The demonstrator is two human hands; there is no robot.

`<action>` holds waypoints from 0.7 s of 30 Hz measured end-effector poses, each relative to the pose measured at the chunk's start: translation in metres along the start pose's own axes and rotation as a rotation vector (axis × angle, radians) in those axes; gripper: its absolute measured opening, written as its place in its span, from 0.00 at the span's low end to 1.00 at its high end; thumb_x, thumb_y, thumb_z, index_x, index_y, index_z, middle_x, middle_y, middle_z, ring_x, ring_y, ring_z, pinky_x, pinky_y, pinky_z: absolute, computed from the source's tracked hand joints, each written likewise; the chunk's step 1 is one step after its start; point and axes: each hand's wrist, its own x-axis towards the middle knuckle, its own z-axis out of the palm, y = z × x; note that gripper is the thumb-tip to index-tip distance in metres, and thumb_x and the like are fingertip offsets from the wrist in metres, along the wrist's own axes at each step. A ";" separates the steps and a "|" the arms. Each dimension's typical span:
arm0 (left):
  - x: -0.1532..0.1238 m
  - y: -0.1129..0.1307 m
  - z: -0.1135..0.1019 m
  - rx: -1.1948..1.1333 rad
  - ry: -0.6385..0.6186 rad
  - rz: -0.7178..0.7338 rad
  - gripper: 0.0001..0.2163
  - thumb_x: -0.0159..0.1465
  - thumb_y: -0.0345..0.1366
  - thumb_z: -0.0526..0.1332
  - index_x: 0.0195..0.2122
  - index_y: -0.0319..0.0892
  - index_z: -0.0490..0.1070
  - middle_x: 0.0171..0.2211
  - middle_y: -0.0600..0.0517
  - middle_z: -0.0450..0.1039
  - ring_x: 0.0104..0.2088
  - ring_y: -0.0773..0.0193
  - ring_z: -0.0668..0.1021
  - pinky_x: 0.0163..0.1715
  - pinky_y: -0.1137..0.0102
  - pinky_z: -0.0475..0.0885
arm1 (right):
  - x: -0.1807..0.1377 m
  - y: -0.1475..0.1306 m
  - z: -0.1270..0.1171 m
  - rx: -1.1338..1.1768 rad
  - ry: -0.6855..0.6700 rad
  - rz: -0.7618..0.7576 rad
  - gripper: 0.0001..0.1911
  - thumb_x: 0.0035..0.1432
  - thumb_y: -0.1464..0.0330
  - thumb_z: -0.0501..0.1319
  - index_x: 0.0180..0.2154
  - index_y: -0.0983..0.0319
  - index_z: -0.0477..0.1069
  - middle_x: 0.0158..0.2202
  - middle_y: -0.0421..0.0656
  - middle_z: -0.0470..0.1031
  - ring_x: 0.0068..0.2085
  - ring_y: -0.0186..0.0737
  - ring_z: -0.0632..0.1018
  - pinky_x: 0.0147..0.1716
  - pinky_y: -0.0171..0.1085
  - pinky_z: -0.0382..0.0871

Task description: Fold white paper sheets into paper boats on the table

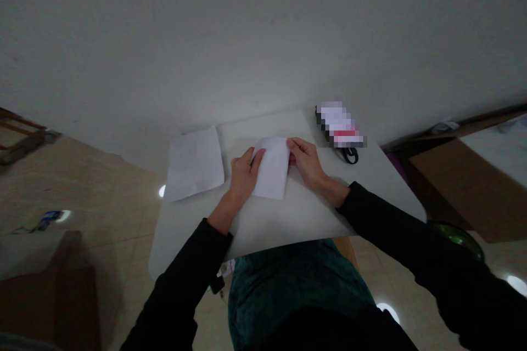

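Note:
A folded white sheet of paper (272, 171) lies on the small white table (296, 214) in front of me. My left hand (242, 175) rests on its left edge, fingers pressed against the paper near the top corner. My right hand (307, 160) pinches the paper's upper right edge with curled fingers. Both arms are in black sleeves.
A second white sheet (194, 163) lies at the table's left, hanging over the edge. A blurred-out object with a black strap (341, 131) sits at the far right corner. A white wall stands behind the table. Brown boxes (453, 192) stand on the tiled floor at both sides.

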 end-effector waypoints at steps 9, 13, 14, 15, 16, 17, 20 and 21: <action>0.006 -0.005 0.007 0.115 0.123 0.085 0.28 0.73 0.60 0.48 0.31 0.41 0.71 0.18 0.56 0.63 0.17 0.69 0.65 0.24 0.71 0.59 | 0.001 0.008 -0.001 -0.180 -0.136 -0.033 0.30 0.46 0.40 0.69 0.23 0.61 0.71 0.22 0.38 0.70 0.24 0.34 0.69 0.26 0.37 0.67; 0.008 -0.007 0.007 0.135 0.186 0.090 0.28 0.72 0.60 0.48 0.31 0.41 0.72 0.18 0.56 0.63 0.18 0.70 0.64 0.24 0.71 0.59 | -0.002 0.008 0.000 -0.176 -0.140 -0.053 0.30 0.48 0.39 0.67 0.24 0.60 0.69 0.22 0.37 0.68 0.24 0.33 0.68 0.26 0.36 0.67; 0.008 -0.008 0.005 0.139 0.204 0.085 0.28 0.72 0.60 0.48 0.31 0.41 0.72 0.18 0.56 0.63 0.18 0.70 0.64 0.24 0.70 0.59 | -0.003 0.009 0.001 -0.184 -0.181 -0.024 0.30 0.47 0.40 0.69 0.24 0.60 0.70 0.22 0.37 0.69 0.24 0.33 0.69 0.25 0.35 0.66; 0.008 -0.010 0.004 0.140 0.220 0.079 0.29 0.72 0.60 0.48 0.30 0.42 0.72 0.18 0.56 0.62 0.18 0.70 0.63 0.24 0.70 0.59 | -0.005 0.009 0.001 -0.196 -0.224 0.008 0.29 0.45 0.41 0.71 0.25 0.61 0.72 0.22 0.37 0.70 0.24 0.33 0.69 0.24 0.35 0.65; 0.008 -0.011 0.002 0.137 0.235 0.070 0.29 0.72 0.61 0.48 0.30 0.42 0.72 0.17 0.56 0.62 0.17 0.70 0.63 0.24 0.70 0.59 | -0.006 0.010 0.002 -0.206 -0.255 0.034 0.29 0.44 0.42 0.72 0.25 0.61 0.73 0.21 0.37 0.70 0.23 0.33 0.69 0.24 0.35 0.64; 0.009 -0.012 0.001 0.126 0.247 0.059 0.28 0.72 0.61 0.49 0.29 0.42 0.72 0.17 0.57 0.61 0.17 0.70 0.62 0.24 0.70 0.59 | -0.008 0.011 0.003 -0.212 -0.268 0.048 0.29 0.43 0.42 0.72 0.25 0.61 0.73 0.20 0.37 0.70 0.23 0.32 0.68 0.23 0.35 0.63; 0.011 -0.011 -0.002 0.033 0.247 -0.009 0.24 0.67 0.59 0.60 0.29 0.41 0.74 0.19 0.57 0.65 0.19 0.70 0.65 0.24 0.71 0.61 | -0.009 0.011 0.005 -0.181 -0.232 0.029 0.30 0.44 0.40 0.70 0.23 0.61 0.73 0.20 0.37 0.69 0.22 0.31 0.67 0.24 0.35 0.64; 0.011 -0.010 -0.001 -0.019 0.227 -0.042 0.22 0.64 0.58 0.64 0.30 0.41 0.75 0.20 0.56 0.68 0.20 0.70 0.67 0.24 0.72 0.63 | -0.009 0.010 0.005 -0.171 -0.220 0.012 0.30 0.44 0.40 0.70 0.23 0.61 0.73 0.20 0.36 0.68 0.23 0.31 0.67 0.24 0.35 0.64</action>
